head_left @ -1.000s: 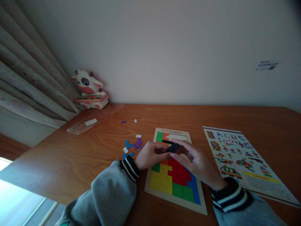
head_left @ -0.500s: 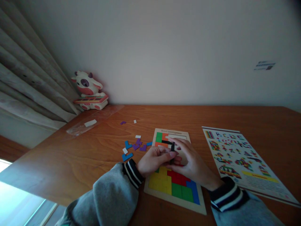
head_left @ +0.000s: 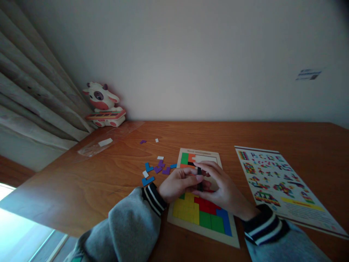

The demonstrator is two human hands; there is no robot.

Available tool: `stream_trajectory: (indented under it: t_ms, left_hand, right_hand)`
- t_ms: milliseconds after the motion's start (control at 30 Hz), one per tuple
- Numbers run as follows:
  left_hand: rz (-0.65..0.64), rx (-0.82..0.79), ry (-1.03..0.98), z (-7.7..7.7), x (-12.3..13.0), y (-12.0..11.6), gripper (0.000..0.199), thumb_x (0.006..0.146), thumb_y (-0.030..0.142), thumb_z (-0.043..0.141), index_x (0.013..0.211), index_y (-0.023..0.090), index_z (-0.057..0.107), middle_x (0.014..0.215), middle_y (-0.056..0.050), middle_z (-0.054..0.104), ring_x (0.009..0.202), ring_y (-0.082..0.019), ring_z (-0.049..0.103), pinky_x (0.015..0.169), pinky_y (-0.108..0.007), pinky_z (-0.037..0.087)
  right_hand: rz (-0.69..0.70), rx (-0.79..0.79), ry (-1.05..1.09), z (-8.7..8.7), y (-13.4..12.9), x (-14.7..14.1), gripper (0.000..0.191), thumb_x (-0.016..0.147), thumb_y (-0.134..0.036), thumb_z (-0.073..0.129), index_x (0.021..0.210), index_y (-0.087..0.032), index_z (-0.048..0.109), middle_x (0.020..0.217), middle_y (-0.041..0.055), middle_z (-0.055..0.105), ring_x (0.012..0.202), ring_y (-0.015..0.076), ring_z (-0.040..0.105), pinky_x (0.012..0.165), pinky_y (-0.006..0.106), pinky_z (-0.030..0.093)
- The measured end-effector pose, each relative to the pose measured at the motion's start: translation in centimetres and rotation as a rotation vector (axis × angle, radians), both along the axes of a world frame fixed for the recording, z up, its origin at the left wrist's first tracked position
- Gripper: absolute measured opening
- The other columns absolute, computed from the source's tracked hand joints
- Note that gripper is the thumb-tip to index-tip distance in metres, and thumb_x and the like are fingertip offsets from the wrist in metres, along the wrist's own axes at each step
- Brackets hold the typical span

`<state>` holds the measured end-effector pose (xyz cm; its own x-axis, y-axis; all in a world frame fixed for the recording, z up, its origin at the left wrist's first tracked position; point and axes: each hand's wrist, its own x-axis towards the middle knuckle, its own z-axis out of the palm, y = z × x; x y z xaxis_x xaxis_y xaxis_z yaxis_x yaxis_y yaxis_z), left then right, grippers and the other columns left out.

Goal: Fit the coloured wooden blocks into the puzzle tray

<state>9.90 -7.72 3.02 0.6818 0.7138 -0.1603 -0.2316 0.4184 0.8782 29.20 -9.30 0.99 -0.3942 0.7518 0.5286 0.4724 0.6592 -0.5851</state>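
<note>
A black puzzle piece (head_left: 200,185) is held upright between my hands, over the middle of a wooden puzzle board (head_left: 177,221). My left hand (head_left: 178,184) pinches it from the left, its thumb against the black surface. Curled around the other side, my right hand (head_left: 218,185) has its fingertips on the piece; fingers hide part of it. On the board's lower half lie fitted yellow pieces (head_left: 187,209), red pieces (head_left: 207,206), green pieces (head_left: 211,221) and a blue piece (head_left: 227,222). A green piece (head_left: 184,158) and an orange piece (head_left: 191,158) sit at its upper left.
Left of the board lie loose blue pieces (head_left: 148,181), purple pieces (head_left: 161,163) and white pieces (head_left: 145,174). A printed pattern sheet (head_left: 283,182) is at the right. Farther back are a clear plastic bag (head_left: 92,147) and a toy cow with a keyboard (head_left: 103,105).
The black piece has turned or tipped slightly between my fingers, and less of its upper arm shows. My right fingers have closed in a little toward my left hand.
</note>
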Motion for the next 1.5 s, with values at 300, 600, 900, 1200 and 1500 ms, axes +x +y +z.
stream_trajectory:
  t_ms: [300,600,900,1200,1500]
  left_hand:
    - [0.027,0.023,-0.007,-0.3,0.0,0.1,0.043,0.076,0.038,0.084,0.109,0.012,0.073,0.101,-0.012,0.076,0.087,-0.016,0.072,0.084,-0.026,0.054]
    - [0.005,-0.002,0.024,0.0,-0.1,0.0,0.045,0.072,0.042,0.086,0.103,0.012,0.075,0.100,-0.012,0.076,0.087,-0.017,0.071,0.083,-0.027,0.053]
    - [-0.002,0.074,0.034,0.2,0.0,-0.2,0.043,0.078,0.044,0.081,0.104,0.010,0.074,0.097,-0.012,0.076,0.082,-0.014,0.070,0.077,-0.023,0.053]
    - [0.106,0.231,0.132,0.3,-0.3,0.2,0.050,0.078,0.046,0.080,0.113,0.012,0.072,0.104,-0.013,0.076,0.095,-0.022,0.072,0.089,-0.033,0.055]
    - [0.258,0.964,0.540,-0.1,-1.8,1.4,0.033,0.096,0.035,0.059,0.122,0.018,0.069,0.120,-0.010,0.072,0.108,-0.024,0.068,0.098,-0.035,0.052]
  right_hand:
    - [-0.012,-0.011,0.043,0.0,0.0,-0.1,0.071,0.079,-0.040,0.079,0.140,-0.031,0.044,0.133,0.0097,0.054,0.126,0.0269,0.053,0.106,0.046,0.049]
    - [0.021,-0.014,0.016,0.7,-0.2,0.2,0.075,0.077,-0.046,0.080,0.144,-0.034,0.046,0.128,0.0083,0.058,0.121,0.0269,0.057,0.101,0.043,0.053]
    - [0.000,0.028,-0.002,1.0,-0.4,0.1,0.070,0.077,-0.040,0.081,0.139,-0.030,0.048,0.124,0.0089,0.060,0.116,0.0261,0.059,0.098,0.042,0.054]
    - [-0.045,-0.001,0.069,0.7,-0.3,0.1,0.072,0.080,-0.043,0.077,0.143,-0.030,0.045,0.131,0.0107,0.058,0.113,0.0273,0.060,0.096,0.045,0.054]
    - [-0.146,-0.012,0.139,1.9,0.2,0.8,0.037,0.091,-0.040,0.065,0.127,-0.028,0.062,0.111,0.0070,0.067,0.086,0.0191,0.065,0.077,0.036,0.059]
